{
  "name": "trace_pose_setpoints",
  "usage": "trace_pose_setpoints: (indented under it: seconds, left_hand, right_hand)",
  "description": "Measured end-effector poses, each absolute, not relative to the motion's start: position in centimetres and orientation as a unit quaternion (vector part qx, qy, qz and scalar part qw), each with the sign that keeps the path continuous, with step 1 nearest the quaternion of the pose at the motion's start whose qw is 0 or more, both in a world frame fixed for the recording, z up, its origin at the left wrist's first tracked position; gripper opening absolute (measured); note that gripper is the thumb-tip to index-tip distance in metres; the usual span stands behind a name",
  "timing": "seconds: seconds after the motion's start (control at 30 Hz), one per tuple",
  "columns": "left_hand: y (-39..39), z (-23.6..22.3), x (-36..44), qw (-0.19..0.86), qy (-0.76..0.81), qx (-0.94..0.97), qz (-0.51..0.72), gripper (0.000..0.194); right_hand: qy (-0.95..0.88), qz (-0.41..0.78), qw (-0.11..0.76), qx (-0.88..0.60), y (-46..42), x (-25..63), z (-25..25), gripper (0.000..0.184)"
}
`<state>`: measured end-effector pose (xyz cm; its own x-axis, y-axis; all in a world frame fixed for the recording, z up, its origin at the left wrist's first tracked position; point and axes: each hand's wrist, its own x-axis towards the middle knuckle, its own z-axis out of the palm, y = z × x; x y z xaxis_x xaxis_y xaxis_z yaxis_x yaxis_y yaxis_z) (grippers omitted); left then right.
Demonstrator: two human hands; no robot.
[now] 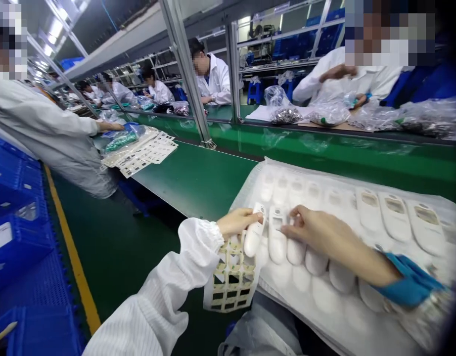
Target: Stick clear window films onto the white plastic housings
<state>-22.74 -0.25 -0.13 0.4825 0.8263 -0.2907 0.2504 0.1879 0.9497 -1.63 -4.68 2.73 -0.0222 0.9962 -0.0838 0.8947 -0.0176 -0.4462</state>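
The left hand (237, 221) pinches a white casing (254, 232), lifted over the foam-lined tray (346, 306) at five o'clock on the green bench (194, 180). The right hand (317, 232) presses fingertips on a neighbouring casing (277, 240), gripping nothing. At twelve o'clock, white-coated workers (213, 76) sit along the line.

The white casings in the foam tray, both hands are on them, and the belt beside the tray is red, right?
Not quite: the head view shows the belt is green. The left hand and right hand do rest on white casings in the foam tray.
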Motion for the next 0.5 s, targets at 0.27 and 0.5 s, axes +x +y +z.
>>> trace_pose_setpoints:
  seconds: [0.27, 0.5]
  left_hand:
    - [-0.4, 0.6, -23.0, 0.430, 0.524, 0.715, 0.170, 0.040]
    - [-1.8, 1.5, -24.5, 0.338, 0.595, 0.728, 0.033, 0.062]
  right_hand:
    - [-0.879, -0.088, 0.181, -0.432, -4.0, 0.4, -5.2, 0.053]
    - [-0.889, -0.244, 0.231, -0.311, -2.5, -1.6, -6.3, 0.067]
